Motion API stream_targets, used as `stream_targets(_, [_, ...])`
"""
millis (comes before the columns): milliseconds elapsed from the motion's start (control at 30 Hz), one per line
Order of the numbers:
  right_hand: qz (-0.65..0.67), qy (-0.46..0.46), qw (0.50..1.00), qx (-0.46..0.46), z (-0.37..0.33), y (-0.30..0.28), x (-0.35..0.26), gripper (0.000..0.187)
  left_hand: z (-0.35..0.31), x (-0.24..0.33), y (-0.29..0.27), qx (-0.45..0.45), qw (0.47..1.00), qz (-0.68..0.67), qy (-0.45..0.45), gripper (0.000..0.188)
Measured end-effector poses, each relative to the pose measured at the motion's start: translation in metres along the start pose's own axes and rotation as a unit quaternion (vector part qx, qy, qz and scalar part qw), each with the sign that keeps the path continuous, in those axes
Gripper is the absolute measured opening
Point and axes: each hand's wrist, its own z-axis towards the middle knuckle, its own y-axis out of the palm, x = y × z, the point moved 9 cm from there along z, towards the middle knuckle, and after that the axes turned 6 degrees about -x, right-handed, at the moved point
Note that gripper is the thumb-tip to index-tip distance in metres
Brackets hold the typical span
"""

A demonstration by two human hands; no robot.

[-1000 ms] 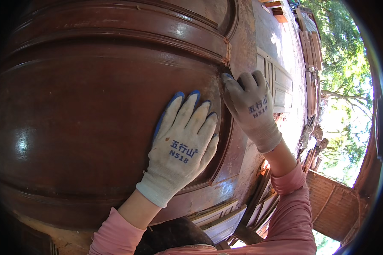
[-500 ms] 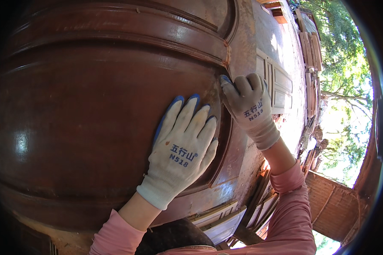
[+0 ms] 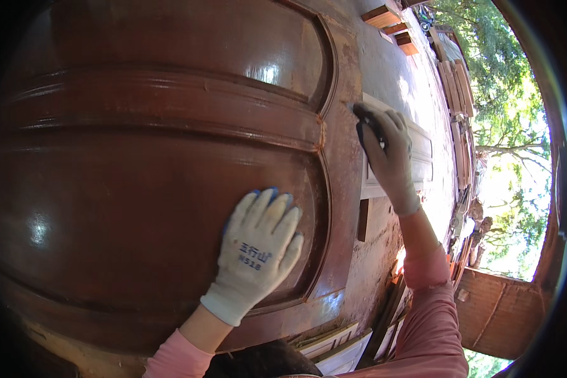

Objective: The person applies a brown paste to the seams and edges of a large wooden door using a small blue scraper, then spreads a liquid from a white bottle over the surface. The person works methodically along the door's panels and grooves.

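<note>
A reddish-brown wooden panel door (image 3: 138, 189) with curved moldings lies broad in front of me. My left hand (image 3: 255, 242), in a whitish knit glove with blue-coated fingertips, rests flat on the lower panel with its fingers stretched out. My right hand (image 3: 387, 148), gloved as well, is curled at the door's right-hand frame (image 3: 343, 148), thumb and fingers brought together. Whatever those fingers may hold is hidden or too small to name. Between my hands runs the molding groove at the panel's edge, with a light, rough patch at its corner.
Beyond the door's right edge, a pale panel door (image 3: 416, 151) lies on the ground. Wooden blocks (image 3: 384, 17) sit farther off at the top. Stacked boards (image 3: 457, 88) line the far side before trees. White panels (image 3: 343, 353) lean near my right sleeve.
My right hand has left the groove corner and moved right onto the outer frame. My left hand has slid slightly down the panel. The view has shifted, showing more of the upper panel.
</note>
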Motion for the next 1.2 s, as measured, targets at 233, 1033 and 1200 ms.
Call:
stream_targets(233, [-0.143, -0.128, 0.979, 0.068, 0.135, 0.046, 0.075, 0.033, 0.032, -0.034, -0.016, 0.024, 0.995, 0.094, -0.037, 0.034])
stream_targets(1033, [-0.457, -0.163, 0.865, -0.132, 0.225, 0.117, 0.081, 0.017, 0.037, -0.038, -0.011, -0.015, 0.99, 0.112, -0.086, 0.036])
stream_targets(1200, [-0.313, -0.113, 0.937, -0.102, 0.228, 0.102, 0.091, 0.02, 0.037, -0.037, -0.011, -0.018, 0.991, 0.104, -0.085, 0.036])
